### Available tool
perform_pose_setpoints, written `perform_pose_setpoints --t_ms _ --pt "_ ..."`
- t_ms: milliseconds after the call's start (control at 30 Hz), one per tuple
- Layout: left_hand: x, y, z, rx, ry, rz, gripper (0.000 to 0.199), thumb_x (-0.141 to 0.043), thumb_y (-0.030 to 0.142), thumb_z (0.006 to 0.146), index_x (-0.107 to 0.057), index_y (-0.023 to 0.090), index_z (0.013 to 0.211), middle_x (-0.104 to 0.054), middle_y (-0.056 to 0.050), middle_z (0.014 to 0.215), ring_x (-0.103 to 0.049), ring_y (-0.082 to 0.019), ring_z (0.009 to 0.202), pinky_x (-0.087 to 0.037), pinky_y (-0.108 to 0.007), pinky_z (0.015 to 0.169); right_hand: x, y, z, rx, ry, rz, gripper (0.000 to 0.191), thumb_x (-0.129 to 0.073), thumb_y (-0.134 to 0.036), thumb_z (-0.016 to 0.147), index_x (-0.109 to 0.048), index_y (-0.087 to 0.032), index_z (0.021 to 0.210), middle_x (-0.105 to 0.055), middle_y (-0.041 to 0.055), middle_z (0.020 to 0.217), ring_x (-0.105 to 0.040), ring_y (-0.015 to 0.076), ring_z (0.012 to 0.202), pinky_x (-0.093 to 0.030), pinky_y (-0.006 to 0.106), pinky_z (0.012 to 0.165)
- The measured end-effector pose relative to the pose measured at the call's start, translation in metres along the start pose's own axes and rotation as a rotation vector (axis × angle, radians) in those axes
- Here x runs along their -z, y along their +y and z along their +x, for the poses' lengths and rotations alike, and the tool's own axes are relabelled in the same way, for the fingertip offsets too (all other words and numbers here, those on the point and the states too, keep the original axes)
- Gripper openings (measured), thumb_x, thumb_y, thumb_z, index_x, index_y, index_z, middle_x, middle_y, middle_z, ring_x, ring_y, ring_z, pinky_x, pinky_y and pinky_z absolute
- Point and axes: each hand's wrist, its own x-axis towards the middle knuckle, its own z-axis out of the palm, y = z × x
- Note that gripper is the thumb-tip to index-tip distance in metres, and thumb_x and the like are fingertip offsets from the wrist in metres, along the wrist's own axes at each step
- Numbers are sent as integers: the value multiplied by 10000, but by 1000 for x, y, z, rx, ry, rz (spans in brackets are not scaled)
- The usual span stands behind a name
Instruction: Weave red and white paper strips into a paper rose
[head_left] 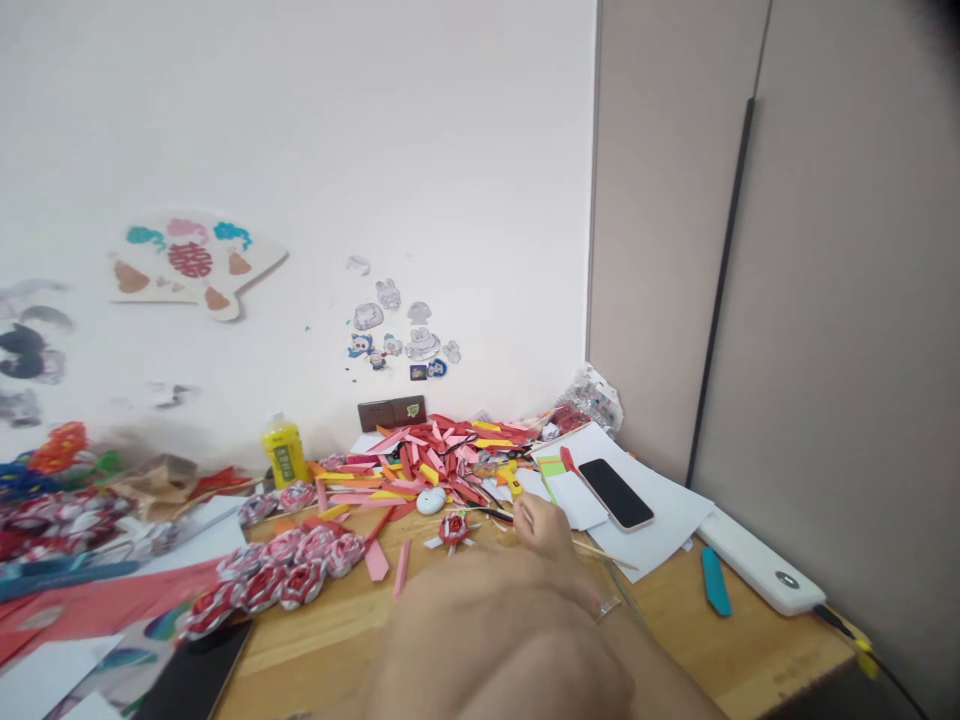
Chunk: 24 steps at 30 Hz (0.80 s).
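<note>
Reaching over the tabletop (330,655), the right hand (543,530) is curling near a yellow tool (511,479), its grip unclear. The left hand (510,635) is blurring in the foreground, its fingers indistinguishable. Just beyond, a red-and-white rosette (454,529) is lying left of the right hand.

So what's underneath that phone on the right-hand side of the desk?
The phone lies on a large white sheet, which shows past its edges. A red strip reaches its upper left corner. Anything fully covered by the phone can't be seen.
</note>
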Motion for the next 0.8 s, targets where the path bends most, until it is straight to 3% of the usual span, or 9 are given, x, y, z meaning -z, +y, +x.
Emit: perform_pose_setpoints --t_ms 100,167,267,367,433,567,733,800 --pt "-6 1 6 -12 -184 38 61 -647 306 592 -658 250 571 -654 -19 571 -603 -201 575 -492 -283 573 2 -2 5 -1 -1 130 331 -299 -227 943 -457 -187 655 -474 -8 596 -505 137 586 -409 246 539" --pt "-14 -10 11 7 -192 57 42 -617 210 569 -635 213 606 -633 -2 574 -561 -164 532 -450 -249 519 9 -10 13 18 12 213 334 -236 -242 938 -435 -195 674 -485 1 623 -495 134 573 -411 243 534" --pt "-27 -42 18 136 -169 90 76 -541 116 568 -522 189 564 -526 49 526 -458 -102 486 -344 -196 450 28 -30 24 99 3 357 312 -239 -280 912 -457 -193 706 -533 13 663 -507 127 548 -443 251 565" --pt "-36 -77 23 188 -128 31 79 -530 101 571 -503 175 560 -489 63 506 -434 -92 471 -305 -188 429 45 -54 29 263 -120 521 282 -304 -304 895 -524 -189 761 -601 38 732 -570 157 669 -457 279 660" --pt "-38 -92 25 176 -148 -5 85 -537 110 588 -576 155 649 -575 37 562 -515 -121 515 -363 -195 447 49 -66 29 372 -254 418 239 -377 -316 879 -572 -191 819 -636 44 818 -583 171 776 -442 290 731" --pt "-37 -101 26 139 -132 -48 181 -574 119 608 -649 134 772 -711 -45 813 -640 -208 760 -503 -267 646 45 -76 29 497 -398 210 249 -376 -266 892 -609 -183 861 -650 50 868 -565 174 831 -414 287 775" --pt "-33 -106 24 181 -104 -27 154 -640 95 654 -668 138 799 -713 -43 845 -646 -229 835 -522 -287 708 36 -80 30 430 -400 -28 237 -403 -173 874 -605 -175 750 -620 18 757 -540 149 718 -383 241 666" --pt "-34 -110 24 215 -91 -12 116 -658 163 740 -661 137 853 -691 -41 897 -641 -216 836 -530 -310 719 32 -88 28 386 -386 -143 213 -432 -156 865 -609 -173 749 -625 21 759 -548 152 718 -378 243 656"
